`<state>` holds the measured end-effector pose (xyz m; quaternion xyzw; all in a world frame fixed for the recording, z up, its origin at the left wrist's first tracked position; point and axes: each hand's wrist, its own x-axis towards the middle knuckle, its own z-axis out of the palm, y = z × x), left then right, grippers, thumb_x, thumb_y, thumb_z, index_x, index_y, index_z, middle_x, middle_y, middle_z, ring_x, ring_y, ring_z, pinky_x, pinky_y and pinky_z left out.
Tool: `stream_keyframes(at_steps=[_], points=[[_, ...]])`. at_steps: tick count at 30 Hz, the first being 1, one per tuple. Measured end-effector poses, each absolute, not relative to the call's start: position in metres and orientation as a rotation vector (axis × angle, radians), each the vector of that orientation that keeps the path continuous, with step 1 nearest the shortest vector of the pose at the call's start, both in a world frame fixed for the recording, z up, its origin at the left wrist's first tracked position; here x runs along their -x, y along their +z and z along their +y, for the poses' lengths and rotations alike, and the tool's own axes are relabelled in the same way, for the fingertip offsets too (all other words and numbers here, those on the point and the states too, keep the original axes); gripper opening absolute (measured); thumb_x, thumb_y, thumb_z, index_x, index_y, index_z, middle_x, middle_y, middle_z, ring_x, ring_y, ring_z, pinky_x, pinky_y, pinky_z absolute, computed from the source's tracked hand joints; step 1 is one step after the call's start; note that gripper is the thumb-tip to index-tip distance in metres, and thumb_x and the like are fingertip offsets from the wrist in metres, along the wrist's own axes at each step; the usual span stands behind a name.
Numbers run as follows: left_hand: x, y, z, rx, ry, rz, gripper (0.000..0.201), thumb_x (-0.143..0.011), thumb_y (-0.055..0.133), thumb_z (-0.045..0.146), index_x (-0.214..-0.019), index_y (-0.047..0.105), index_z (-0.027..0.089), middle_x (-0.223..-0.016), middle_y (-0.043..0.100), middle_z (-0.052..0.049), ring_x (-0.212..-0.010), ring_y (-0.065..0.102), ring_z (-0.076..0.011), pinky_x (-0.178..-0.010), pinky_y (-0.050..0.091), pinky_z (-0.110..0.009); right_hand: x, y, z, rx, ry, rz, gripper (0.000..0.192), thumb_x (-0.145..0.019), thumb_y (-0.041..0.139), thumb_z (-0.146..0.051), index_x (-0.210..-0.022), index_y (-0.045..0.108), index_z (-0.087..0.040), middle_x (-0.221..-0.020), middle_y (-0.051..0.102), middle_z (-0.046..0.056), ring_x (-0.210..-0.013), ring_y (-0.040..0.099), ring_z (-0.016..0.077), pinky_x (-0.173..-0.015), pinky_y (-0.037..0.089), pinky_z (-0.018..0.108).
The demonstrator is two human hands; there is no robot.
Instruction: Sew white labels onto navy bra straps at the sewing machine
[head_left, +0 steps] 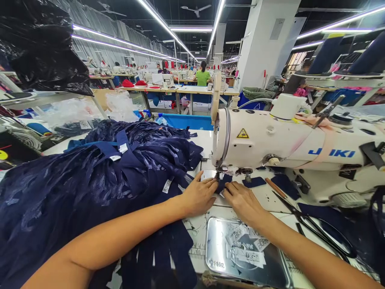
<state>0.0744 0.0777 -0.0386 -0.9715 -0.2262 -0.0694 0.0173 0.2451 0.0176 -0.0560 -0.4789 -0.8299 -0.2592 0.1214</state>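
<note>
1. Head view: the left hand (198,195) and right hand (243,200) lie flat, fingers extended, pinning a small navy fabric piece (223,184) to the counter (270,198) directly under the needle area (217,173) of the sewing machine (270,146); neither grip closes around anything.
2. The fingertips sit just beside the presser foot (very near), so a stitch run could catch them.
3. Left of the left grip, the heaped navy garments (99,176) could drag on the piece and skew the seam.
4. Right of the right grip, the scissors (303,218) lie near enough to snag a sleeve or cloth.
</note>
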Motion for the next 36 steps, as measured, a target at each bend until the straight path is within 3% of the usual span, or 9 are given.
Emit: stream_keyframes(at_steps=[4,9,14,19,36], points=[[-0.070,-0.029,0.091,3.014,-0.116,-0.598,0.046,-0.080,0.043,0.036,-0.116,0.044,0.009,-0.123,0.049,-0.017,-0.119,0.040,-0.0278,-0.102,0.010,-0.054,-0.249,-0.056,0.023,1.428,-0.732,-2.440,0.019,-0.064,0.059,0.002,-0.076,0.063,-0.011,-0.085,0.064,0.010,-0.075,0.057,0.0203,-0.064,0.049,0.030],[-0.064,-0.020,0.096,3.033,-0.027,-0.440,0.057,-0.079,0.043,0.045,-0.129,0.034,0.019,-0.128,0.043,-0.017,-0.120,0.036,-0.0308,-0.097,0.015,-0.056,-0.252,-0.058,0.030,1.414,-0.730,-2.462,0.018,-0.067,0.062,-0.003,-0.083,0.064,-0.011,-0.093,0.064,0.011,-0.080,0.058,0.0217,-0.065,0.052,0.031],[-0.060,-0.022,0.091,3.006,-0.054,-0.430,0.064,-0.076,0.042,0.051,-0.129,0.033,0.018,-0.126,0.042,-0.021,-0.116,0.039,-0.0321,-0.093,0.022,-0.052,-0.255,-0.061,0.032,1.369,-0.720,-2.473,0.019,-0.069,0.059,-0.002,-0.084,0.064,-0.011,-0.099,0.064,0.011,-0.087,0.058,0.0237,-0.069,0.053,0.033],[-0.061,-0.024,0.089,3.001,-0.073,-0.475,0.066,-0.073,0.043,0.057,-0.126,0.039,0.019,-0.123,0.045,-0.018,-0.100,0.046,-0.0294,-0.083,0.032,-0.043,-0.258,-0.065,0.035,1.323,-0.666,-2.455,0.017,-0.072,0.058,-0.005,-0.087,0.063,-0.010,-0.101,0.063,0.011,-0.092,0.058,0.0253,-0.071,0.054,0.035],[-0.064,-0.030,0.091,2.969,-0.083,-0.525,0.077,-0.070,0.038,0.067,-0.130,0.034,0.019,-0.128,0.039,-0.022,-0.098,0.045,-0.0302,-0.082,0.029,-0.041,-0.261,-0.071,0.036,1.369,-0.595,-2.411,0.020,-0.079,0.047,-0.004,-0.090,0.062,-0.010,-0.107,0.061,0.011,-0.099,0.055,0.0255,-0.080,0.052,0.039]])
